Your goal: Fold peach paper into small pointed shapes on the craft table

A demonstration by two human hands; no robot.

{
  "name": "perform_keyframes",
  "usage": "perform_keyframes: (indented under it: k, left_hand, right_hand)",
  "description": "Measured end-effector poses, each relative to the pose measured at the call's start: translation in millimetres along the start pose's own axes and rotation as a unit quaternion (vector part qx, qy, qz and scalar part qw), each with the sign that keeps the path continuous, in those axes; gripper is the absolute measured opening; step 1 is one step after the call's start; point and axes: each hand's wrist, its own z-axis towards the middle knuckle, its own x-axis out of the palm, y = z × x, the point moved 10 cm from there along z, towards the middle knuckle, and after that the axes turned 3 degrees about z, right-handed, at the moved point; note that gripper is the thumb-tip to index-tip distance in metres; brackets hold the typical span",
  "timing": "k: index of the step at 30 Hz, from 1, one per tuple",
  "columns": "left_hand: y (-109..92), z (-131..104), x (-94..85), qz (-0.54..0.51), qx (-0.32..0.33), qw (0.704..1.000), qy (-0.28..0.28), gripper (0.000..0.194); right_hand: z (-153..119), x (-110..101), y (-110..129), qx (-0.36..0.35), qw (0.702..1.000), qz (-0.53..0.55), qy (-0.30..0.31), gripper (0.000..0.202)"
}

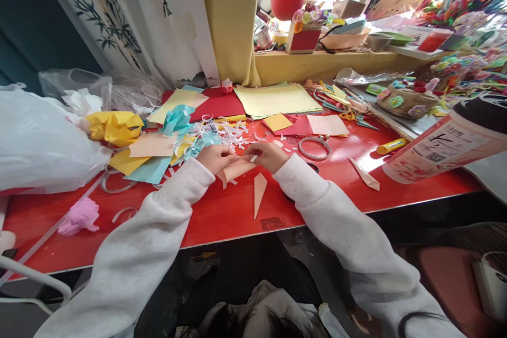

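Close together above the red table (pixel 222 216), my left hand (pixel 217 158) and my right hand (pixel 270 155) both pinch a peach piece of paper (pixel 237 170), which looks rolled or folded. A small white strip (pixel 253 158) shows at my right fingertips; whether it is tape or paper I cannot tell. Just below the hands lies a pointed peach paper piece (pixel 259 193). Another folded peach piece (pixel 365 174) rests farther right. White paper scraps (pixel 233 133) are strewn beyond my left hand.
A large pink-and-black cup (pixel 443 142) stands at the right. An embroidery hoop (pixel 315 148), orange scissors (pixel 347 115) and a glue stick (pixel 391 146) lie nearby. Yellow paper sheets (pixel 277 99) are at the back. A white plastic bag (pixel 43 142) fills the left side.
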Motion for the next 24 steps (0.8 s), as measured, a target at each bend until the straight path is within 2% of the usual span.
perform_keyframes:
  k: [4,9,16,21,24]
  left_hand:
    - [-5,-2,-1.3,0.001,0.011,1.0,-0.001,0.028]
    - [-1,-3,-2.8,0.029,-0.008,0.999,0.019,0.036]
    - [0,-4,-4.5,0.015,-0.02,1.0,0.011,0.03]
    - [-1,-4,-7.1,0.002,-0.015,1.0,0.018,0.033]
    - [-5,-5,-9.5,0.018,-0.008,1.0,0.013,0.03]
  right_hand:
    - [-1,2,3,-0.008,1.0,-0.024,0.014,0.01]
    - [-2,-1,8,-0.028,0.999,-0.037,-0.011,0.008]
    - [-1,5,9,-0.033,0.998,-0.038,0.024,0.013]
    - [-2,-1,16,-0.048,0.996,-0.074,0.007,0.011]
    - [-3,3,16,-0.054,0.996,-0.058,0.03,0.015]
